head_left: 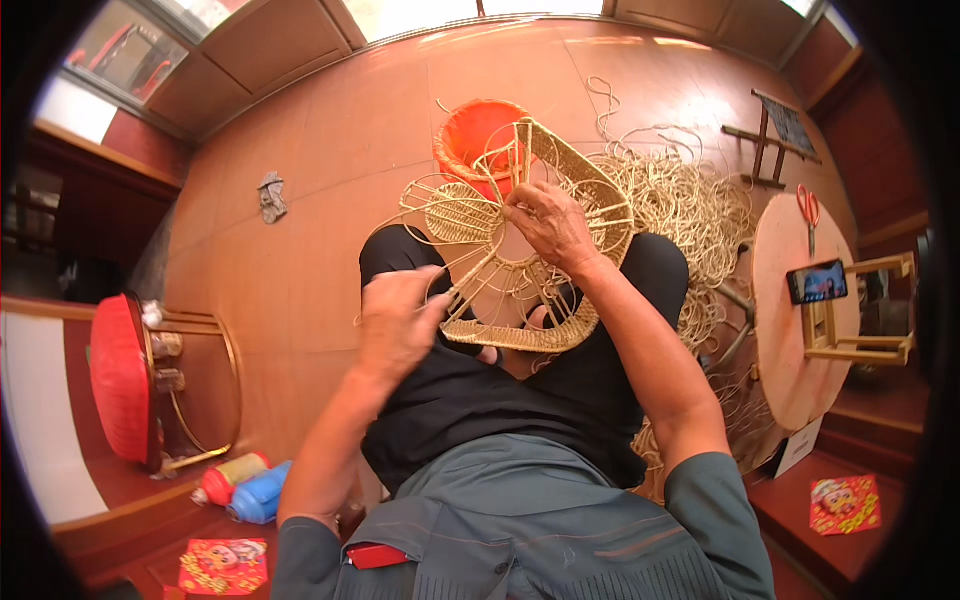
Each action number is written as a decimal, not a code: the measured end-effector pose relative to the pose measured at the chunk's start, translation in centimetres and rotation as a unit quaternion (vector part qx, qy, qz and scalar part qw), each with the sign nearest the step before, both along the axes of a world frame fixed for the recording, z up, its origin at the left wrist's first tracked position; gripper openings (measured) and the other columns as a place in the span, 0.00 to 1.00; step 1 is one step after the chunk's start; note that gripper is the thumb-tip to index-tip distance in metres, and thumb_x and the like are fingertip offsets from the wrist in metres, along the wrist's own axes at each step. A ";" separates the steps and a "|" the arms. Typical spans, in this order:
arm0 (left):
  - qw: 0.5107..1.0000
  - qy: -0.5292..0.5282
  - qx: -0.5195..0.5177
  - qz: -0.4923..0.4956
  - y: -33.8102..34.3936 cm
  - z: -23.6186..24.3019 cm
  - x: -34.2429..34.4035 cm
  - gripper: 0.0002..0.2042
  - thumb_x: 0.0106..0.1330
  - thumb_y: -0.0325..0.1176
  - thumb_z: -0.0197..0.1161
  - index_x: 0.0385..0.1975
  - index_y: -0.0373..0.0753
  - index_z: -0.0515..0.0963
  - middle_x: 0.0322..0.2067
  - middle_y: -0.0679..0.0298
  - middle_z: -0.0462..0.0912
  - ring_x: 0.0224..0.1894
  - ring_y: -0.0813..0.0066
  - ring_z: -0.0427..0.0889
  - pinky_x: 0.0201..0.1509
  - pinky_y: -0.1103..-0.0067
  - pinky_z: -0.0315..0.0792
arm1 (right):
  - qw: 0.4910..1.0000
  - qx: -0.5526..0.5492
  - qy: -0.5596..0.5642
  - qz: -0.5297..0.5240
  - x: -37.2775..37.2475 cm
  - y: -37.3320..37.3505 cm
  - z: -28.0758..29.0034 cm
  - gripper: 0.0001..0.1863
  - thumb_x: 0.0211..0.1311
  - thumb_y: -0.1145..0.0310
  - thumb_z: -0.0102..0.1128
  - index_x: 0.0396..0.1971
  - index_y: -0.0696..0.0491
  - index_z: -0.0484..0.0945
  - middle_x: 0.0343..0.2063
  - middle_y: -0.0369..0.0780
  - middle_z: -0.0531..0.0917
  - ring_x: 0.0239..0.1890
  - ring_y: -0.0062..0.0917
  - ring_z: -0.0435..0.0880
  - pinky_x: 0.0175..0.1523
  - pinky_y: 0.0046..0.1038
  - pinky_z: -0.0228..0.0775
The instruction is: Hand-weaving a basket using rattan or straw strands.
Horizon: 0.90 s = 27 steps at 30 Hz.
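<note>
A half-woven straw-coloured frame rests across my knees, with a ring of spokes and a broad braided rim. My right hand is closed on its spokes near the upper middle, fingers bent round them. Beside the lower left spokes is my left hand, its fingers smeared by motion. Thin strands of cord loop close to that hand, but whether it grips one is unclear. A small oval woven panel sticks out at the frame's left side.
Beyond the frame stands an orange-red bucket. Loose cord is heaped to the right. A round table carries scissors and a phone against a wooden stand. At left are a red stool and a blue thermos-like bottle.
</note>
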<state>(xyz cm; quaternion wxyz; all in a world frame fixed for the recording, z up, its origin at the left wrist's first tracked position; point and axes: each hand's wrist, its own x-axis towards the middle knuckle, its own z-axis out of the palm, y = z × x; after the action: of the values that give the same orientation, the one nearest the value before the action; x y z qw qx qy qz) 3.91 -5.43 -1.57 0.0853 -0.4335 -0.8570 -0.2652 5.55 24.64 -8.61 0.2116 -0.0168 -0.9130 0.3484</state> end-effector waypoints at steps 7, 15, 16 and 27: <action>0.989 -0.033 -0.048 0.133 -4.9 -0.4 0.9 0.07 0.80 0.34 0.66 0.51 0.46 0.88 0.39 0.56 0.93 0.36 0.50 0.90 0.40 0.63 0.81 | 0.999 -0.041 0.010 -0.016 -0.1 0.3 -0.7 0.11 0.72 0.57 0.71 0.39 0.50 0.86 0.33 0.43 0.86 0.40 0.42 0.88 0.48 0.45 0.80; 0.715 0.045 -0.442 0.539 -41.2 6.6 -11.3 0.13 0.76 0.36 0.59 0.53 0.47 0.88 0.45 0.43 0.93 0.49 0.38 0.92 0.52 0.46 0.83 | 0.998 -0.053 0.003 -0.024 0.1 0.0 0.6 0.09 0.71 0.61 0.67 0.40 0.51 0.86 0.37 0.44 0.88 0.45 0.45 0.89 0.53 0.47 0.80; 0.676 0.031 -0.479 0.559 -43.2 7.8 -11.5 0.14 0.75 0.35 0.59 0.54 0.45 0.88 0.49 0.43 0.92 0.51 0.39 0.92 0.53 0.46 0.83 | 0.998 -0.053 0.006 -0.027 0.1 0.1 0.5 0.09 0.71 0.61 0.67 0.40 0.51 0.86 0.37 0.44 0.88 0.45 0.45 0.89 0.53 0.47 0.80; 0.992 0.122 -0.031 0.013 4.4 1.0 -7.3 0.15 0.77 0.33 0.66 0.60 0.40 0.85 0.59 0.54 0.87 0.65 0.52 0.82 0.73 0.59 0.73 | 0.999 -0.019 0.033 -0.029 -0.4 -0.2 -0.9 0.11 0.74 0.58 0.71 0.39 0.50 0.85 0.33 0.44 0.85 0.41 0.44 0.87 0.48 0.45 0.79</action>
<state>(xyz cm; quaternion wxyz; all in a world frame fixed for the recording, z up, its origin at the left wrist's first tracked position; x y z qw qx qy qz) -3.40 -1.04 -0.60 0.1794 -0.4542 -0.8533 -0.1829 5.11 24.43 -9.55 0.2509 -0.0359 -0.8981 0.3593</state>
